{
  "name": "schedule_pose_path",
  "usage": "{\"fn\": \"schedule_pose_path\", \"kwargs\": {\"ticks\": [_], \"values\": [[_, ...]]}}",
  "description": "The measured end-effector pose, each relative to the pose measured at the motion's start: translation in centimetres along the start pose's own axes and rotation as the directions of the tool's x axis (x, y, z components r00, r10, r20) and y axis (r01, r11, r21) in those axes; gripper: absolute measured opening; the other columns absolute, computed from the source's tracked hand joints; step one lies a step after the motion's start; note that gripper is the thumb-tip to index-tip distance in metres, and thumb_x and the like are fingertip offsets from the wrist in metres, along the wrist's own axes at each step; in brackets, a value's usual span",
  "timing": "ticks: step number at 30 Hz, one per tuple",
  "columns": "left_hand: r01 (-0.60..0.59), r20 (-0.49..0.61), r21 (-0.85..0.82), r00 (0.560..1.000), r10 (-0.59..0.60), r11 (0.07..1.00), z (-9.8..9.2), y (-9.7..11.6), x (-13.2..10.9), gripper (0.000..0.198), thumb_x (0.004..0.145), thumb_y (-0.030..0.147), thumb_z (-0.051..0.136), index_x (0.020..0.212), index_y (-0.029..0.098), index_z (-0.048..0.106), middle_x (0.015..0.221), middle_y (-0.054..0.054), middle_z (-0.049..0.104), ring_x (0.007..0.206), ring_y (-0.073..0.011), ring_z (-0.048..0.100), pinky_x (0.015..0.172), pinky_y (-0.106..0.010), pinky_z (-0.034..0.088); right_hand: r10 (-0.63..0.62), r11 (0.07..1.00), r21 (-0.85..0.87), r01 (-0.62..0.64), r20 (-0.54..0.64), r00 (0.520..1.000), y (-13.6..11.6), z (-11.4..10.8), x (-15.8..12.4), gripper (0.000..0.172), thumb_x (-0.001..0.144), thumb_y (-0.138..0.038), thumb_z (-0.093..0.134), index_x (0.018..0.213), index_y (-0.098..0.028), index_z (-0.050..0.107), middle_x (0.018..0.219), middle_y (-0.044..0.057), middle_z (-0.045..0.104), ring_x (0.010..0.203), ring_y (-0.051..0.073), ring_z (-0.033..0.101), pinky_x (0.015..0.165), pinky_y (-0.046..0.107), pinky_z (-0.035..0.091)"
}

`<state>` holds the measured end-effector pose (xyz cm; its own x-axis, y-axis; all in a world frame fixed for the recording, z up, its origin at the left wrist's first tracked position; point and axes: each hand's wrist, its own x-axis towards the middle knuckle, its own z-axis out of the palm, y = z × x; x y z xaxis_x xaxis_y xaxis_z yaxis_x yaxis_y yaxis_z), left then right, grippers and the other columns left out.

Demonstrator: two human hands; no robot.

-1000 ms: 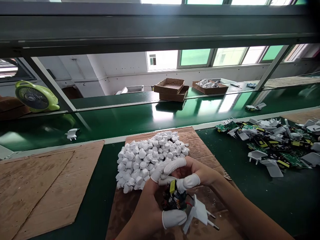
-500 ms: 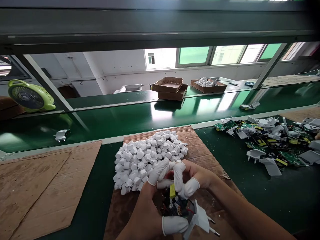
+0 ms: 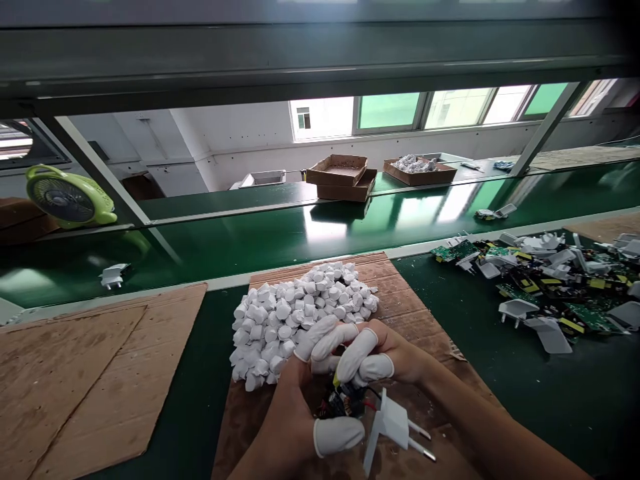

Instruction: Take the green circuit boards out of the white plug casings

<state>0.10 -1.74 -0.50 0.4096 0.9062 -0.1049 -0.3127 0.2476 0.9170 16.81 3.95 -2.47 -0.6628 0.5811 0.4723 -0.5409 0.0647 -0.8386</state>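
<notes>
My left hand (image 3: 300,407), with white finger cots on its fingertips, is closed round a circuit board (image 3: 345,400) with dark components and a yellow part. Its thumb lies along the near edge of the board. A white two-pin plug piece (image 3: 393,427) hangs off the board's right side on red and black wires. My right hand (image 3: 385,353), also in finger cots, presses its fingers together at the board's top edge; whatever they pinch there is hidden. Just beyond both hands a heap of small white caps (image 3: 300,313) lies on a brown cardboard sheet (image 3: 415,320).
Many boards with white plug pieces (image 3: 555,280) are piled at the right. Behind runs a green conveyor belt (image 3: 240,240), carrying a plug piece (image 3: 115,275) at the left. Cardboard trays (image 3: 340,177) and a green fan (image 3: 70,197) stand further back. Another cardboard sheet (image 3: 100,380) lies left.
The board has turned a little and sits lower in my fingers. My right fingers have curled further over its top edge. The plug piece on the belt has shifted left.
</notes>
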Motion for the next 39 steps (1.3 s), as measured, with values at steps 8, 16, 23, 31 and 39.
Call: {"fn": "schedule_pose_path", "kwargs": {"ticks": [8,16,23,31,39], "values": [[-0.098,0.051,-0.045,0.994,0.1,0.994,-0.7,-1.1,0.4,0.11,0.048,0.042,0.087,0.139,0.022,0.03,0.132,-0.017,0.047,0.125,-0.0391,0.038,0.103,-0.046,0.039,-0.02,0.999,-0.036,0.019,-0.038,0.999,0.7,0.3,0.1,0.031,0.077,-0.044,0.068,0.08,-0.014,0.075,0.08,0.01,0.066,0.078,0.018,0.059,0.071,0.028,0.049],[-0.091,0.08,-0.131,0.992,0.102,0.987,-0.6,-0.7,0.4,0.109,0.049,0.038,0.088,0.14,0.023,0.029,0.13,-0.017,0.049,0.12,-0.0389,0.044,0.097,-0.046,0.045,-0.05,0.997,-0.07,0.041,-0.12,0.992,0.8,1.3,0.3,0.033,0.073,-0.046,0.071,0.09,-0.018,0.075,0.067,0.007,0.064,0.092,0.024,0.058,0.086,0.034,0.045],[-0.043,0.044,-0.047,0.998,0.045,0.998,-0.3,0.3,0.2,0.114,0.047,0.043,0.088,0.141,0.023,0.026,0.128,-0.018,0.05,0.116,-0.0386,0.048,0.092,-0.043,0.048,0.049,0.982,0.185,-0.028,-0.108,0.993,0.9,1.8,0.1,0.019,0.077,-0.03,0.07,0.096,-0.024,0.073,0.103,0.007,0.067,0.093,0.016,0.06,0.081,0.025,0.045],[0.063,0.049,-0.064,0.997,-0.06,0.996,-0.1,0.3,-0.2,0.116,0.042,0.031,0.091,0.139,0.024,0.028,0.119,-0.015,0.056,0.113,-0.038,0.051,0.087,-0.041,0.049,0.115,0.957,0.267,-0.11,-0.003,0.993,0.5,1.5,0.2,0.016,0.07,-0.027,0.076,0.084,-0.02,0.074,0.112,0.01,0.065,0.106,0.022,0.056,0.089,0.033,0.044],[0.112,-0.032,-0.068,0.993,-0.114,0.991,0.9,1.0,-0.5,0.122,0.035,0.034,0.092,0.139,0.023,0.03,0.112,-0.012,0.058,0.11,-0.0374,0.052,0.089,-0.043,0.047,0.154,0.97,0.187,-0.152,0.005,0.988,-0.1,1.5,0.2,0.023,0.063,-0.032,0.081,0.079,-0.017,0.074,0.106,0.01,0.067,0.097,0.021,0.059,0.08,0.028,0.048]]}}
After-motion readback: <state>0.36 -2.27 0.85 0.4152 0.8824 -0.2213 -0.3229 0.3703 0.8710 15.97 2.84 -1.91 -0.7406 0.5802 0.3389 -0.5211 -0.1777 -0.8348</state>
